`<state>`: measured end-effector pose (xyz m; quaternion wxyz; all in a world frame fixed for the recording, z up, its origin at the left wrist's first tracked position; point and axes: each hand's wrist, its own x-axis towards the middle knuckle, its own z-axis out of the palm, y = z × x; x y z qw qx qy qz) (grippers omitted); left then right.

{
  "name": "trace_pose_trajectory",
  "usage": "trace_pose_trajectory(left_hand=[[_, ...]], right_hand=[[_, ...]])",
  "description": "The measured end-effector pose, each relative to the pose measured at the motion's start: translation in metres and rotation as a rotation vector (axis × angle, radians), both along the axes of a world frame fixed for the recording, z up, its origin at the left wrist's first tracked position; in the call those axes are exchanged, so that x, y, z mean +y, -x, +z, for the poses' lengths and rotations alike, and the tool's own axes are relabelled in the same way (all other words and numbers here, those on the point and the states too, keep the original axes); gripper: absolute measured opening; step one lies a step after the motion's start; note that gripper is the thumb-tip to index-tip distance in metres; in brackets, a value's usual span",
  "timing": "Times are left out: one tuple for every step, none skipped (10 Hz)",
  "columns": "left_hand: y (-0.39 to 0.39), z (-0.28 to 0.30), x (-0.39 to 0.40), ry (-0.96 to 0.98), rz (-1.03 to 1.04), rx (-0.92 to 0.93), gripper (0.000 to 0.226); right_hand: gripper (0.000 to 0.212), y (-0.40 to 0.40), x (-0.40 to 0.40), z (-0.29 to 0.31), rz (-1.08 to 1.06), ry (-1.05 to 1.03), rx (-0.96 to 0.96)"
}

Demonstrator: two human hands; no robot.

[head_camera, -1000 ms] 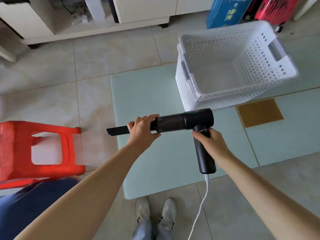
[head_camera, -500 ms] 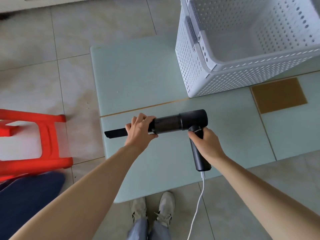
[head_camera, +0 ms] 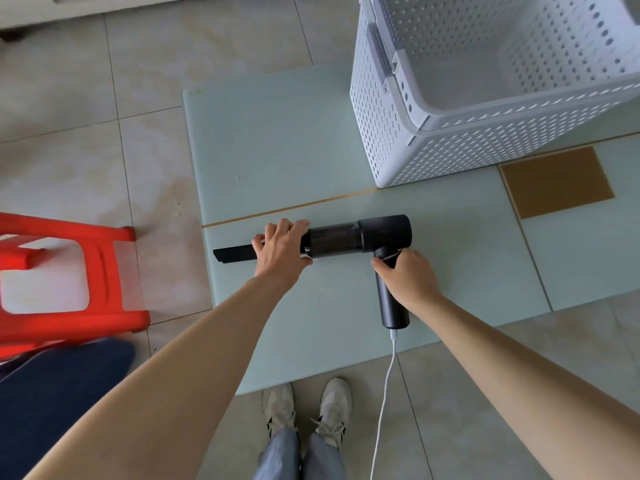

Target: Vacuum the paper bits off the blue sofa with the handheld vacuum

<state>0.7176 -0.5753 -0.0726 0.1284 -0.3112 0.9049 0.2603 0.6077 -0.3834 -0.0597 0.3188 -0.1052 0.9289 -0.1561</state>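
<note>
Black and pistol-shaped, a handheld vacuum (head_camera: pixel 367 235) was held level above a pale green floor mat (head_camera: pixel 277 143) by a standing person. The left hand (head_camera: pixel 282 249) wrapped its fingers over the barrel where the narrow nozzle (head_camera: pixel 233 254) joined it, while the right hand (head_camera: pixel 408 275) gripped the top of the downward-pointing handle, fingers curled around it. The nozzle pointed toward the mat's left edge. A white cable (head_camera: pixel 386 393) hung from the handle's base, trailing down past a pair of pale sneakers (head_camera: pixel 308 410) that stood on tile just off the mat's near edge. A white perforated basket (head_camera: pixel 391 140) sat on the mat toward its far right corner, beside a brown square patch (head_camera: pixel 556 181). A red plastic stool (head_camera: pixel 69 271) stood on the tiled floor (head_camera: pixel 86 116) off the mat's left edge, and a dark blue surface (head_camera: pixel 52 393) showed just beside the stool's near side; whether it was the sofa could not be told.
</note>
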Motion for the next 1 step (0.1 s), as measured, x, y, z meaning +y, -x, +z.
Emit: trace_pose_trajectory(left_hand=[[-0.0039, 0.0118, -0.0024, 0.025, -0.016, -0.03, 0.08]], right_hand=[[0.039, 0.003, 0.0051, 0.0177, -0.018, -0.033, -0.019]])
